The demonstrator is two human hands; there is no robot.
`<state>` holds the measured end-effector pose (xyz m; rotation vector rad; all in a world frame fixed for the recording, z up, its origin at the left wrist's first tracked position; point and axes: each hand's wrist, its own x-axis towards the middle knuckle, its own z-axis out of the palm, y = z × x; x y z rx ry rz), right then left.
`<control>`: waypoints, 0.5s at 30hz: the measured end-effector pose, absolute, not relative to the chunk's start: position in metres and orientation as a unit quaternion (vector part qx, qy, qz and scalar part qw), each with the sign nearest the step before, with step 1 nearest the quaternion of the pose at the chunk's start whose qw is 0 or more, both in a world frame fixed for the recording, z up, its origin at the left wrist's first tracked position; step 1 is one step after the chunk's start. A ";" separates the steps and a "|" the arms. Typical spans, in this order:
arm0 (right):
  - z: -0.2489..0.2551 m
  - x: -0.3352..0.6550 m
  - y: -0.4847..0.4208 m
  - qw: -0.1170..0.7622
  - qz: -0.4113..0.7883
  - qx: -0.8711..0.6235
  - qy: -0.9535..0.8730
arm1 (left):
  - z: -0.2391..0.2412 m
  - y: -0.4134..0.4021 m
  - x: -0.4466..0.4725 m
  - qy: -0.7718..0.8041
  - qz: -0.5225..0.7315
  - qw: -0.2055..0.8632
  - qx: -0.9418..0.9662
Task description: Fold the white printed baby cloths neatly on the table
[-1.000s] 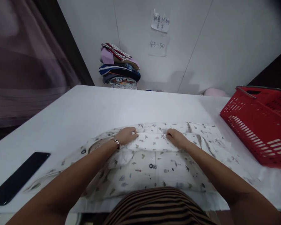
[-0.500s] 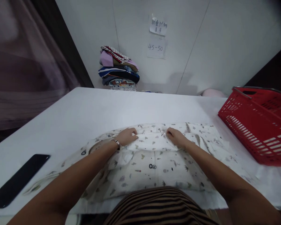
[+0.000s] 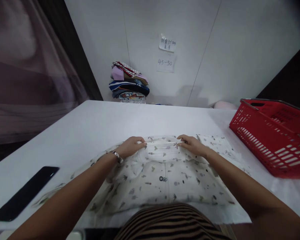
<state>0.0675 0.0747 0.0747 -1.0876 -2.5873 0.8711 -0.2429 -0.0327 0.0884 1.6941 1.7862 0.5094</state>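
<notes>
A white garment (image 3: 152,180) printed with small plants and figures lies spread on the white table in front of me. Its upper part is folded over toward me, and a crease runs across between my hands. At the left end of that crease, my left hand (image 3: 133,146) pinches the fabric with thumb and fingers; a bracelet sits on that wrist. My right hand (image 3: 191,145) grips the same folded edge farther right, its thumb below and fingers above. Parts of the garment's sides are hidden under my forearms.
A black phone-like slab (image 3: 25,193) lies on the table (image 3: 145,120) at the left. At the right stands a red plastic basket (image 3: 270,136). Folded clothes (image 3: 130,83) are stacked beyond the far edge, near a wall with paper signs (image 3: 166,63).
Both hands remain at the folded edge; my right-hand fingers have extended and shifted slightly along it. The fold between them looks pulled straighter. The view has tilted up slightly.
</notes>
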 end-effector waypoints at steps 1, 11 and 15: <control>0.079 0.066 0.072 0.096 0.297 -0.364 -0.877 | 0.090 -0.036 -0.241 0.680 0.199 0.303 0.637; 0.106 0.060 0.053 0.153 0.335 -0.319 -0.873 | 0.106 -0.063 -0.230 0.676 0.242 0.248 0.650; 0.113 0.063 0.050 0.136 0.372 -0.325 -0.859 | 0.109 -0.071 -0.227 0.646 0.247 0.273 0.669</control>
